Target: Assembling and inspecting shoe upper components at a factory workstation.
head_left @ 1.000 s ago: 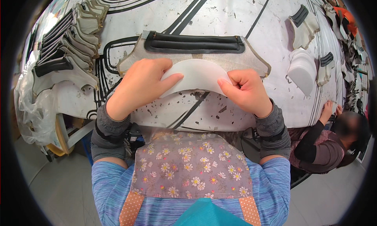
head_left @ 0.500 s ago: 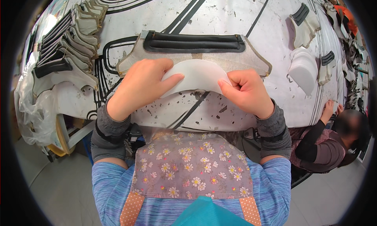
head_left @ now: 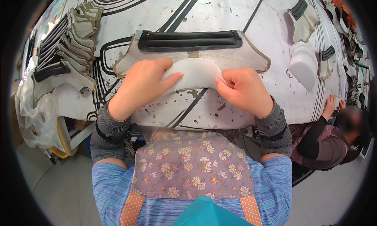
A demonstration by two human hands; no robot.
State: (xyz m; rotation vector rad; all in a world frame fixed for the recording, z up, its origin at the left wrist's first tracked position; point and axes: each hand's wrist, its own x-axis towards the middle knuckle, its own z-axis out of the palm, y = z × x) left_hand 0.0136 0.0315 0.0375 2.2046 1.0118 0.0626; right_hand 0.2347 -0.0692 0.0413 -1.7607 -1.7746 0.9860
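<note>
The curved white sheet [head_left: 196, 72] lies between the person's 2 hands, its left end in the left hand [head_left: 143, 80] and its right end in the right hand [head_left: 244, 87]. The left hand is partly closed, its thumb laid flat across the sheet's upper face and pointing toward the sheet's middle, the other fingers bent around past the far edge; how they sit underneath is hidden. The right hand is curled more tightly, nearly a fist, pinching the sheet's right tip between the thumb and the side of the bent index finger. The middle of the sheet is bare between the 2 thumbs, bowed with its hollow edge toward the person. Just beyond both hands, a pale fabric piece [head_left: 129, 55] with a black padded strip [head_left: 191, 41] along its far side lies on the table [head_left: 235, 114]; the sheet covers part of its near edge in this view, but whether they touch cannot be told. Well apart to the right of the right hand is a fanned stack of white sheets [head_left: 303, 67], and to the left of the left hand stands a row of similar padded pieces [head_left: 80, 47].
</note>
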